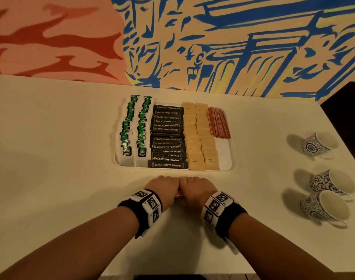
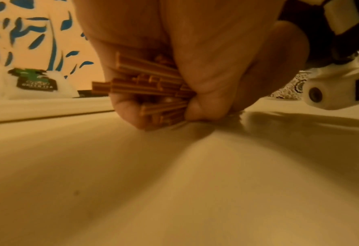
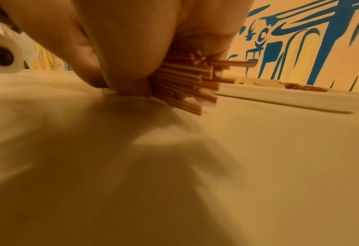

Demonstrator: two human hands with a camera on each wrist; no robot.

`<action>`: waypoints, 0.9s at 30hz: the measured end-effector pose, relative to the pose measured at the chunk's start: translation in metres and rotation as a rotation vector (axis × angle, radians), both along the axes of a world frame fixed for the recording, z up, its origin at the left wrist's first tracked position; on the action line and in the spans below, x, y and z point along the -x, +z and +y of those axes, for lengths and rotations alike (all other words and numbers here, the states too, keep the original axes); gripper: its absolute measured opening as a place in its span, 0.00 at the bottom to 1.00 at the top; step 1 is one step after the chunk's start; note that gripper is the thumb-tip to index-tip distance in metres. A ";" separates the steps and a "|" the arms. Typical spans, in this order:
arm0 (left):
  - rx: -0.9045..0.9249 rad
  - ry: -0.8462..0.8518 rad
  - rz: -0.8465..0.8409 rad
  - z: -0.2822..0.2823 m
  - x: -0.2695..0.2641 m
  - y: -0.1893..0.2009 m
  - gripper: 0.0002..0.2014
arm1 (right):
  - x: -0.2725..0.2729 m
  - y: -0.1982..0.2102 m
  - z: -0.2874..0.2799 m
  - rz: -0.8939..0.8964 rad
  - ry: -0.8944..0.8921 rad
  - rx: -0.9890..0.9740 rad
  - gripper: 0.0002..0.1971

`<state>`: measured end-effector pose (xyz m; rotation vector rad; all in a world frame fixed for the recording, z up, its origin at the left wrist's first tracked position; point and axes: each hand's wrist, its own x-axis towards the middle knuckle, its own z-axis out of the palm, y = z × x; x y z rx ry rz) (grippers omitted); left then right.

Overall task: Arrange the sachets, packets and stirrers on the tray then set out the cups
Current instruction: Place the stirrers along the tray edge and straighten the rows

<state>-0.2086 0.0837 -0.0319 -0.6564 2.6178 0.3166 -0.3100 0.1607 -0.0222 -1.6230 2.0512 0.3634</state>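
Both hands sit knuckle to knuckle on the pale table [image 1: 51,158] just in front of the tray [image 1: 226,158]: the left hand [image 1: 162,188] and the right hand [image 1: 196,188] each clench one end of a bundle of stirrers [image 2: 151,89], probably squaring the uneven ends against the surface before it joins the thin, ridged, reddish stirrers on the tray [image 1: 218,123] (bare white space remains below those). Flat sachets [image 1: 199,138] fill neat rows; three patterned cups [image 1: 324,207] lie tipped on their sides, well apart at the right.
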 end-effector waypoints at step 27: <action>-0.908 0.511 0.654 -0.006 -0.014 0.021 0.07 | 0.018 0.118 -0.002 -0.240 -0.058 0.517 0.23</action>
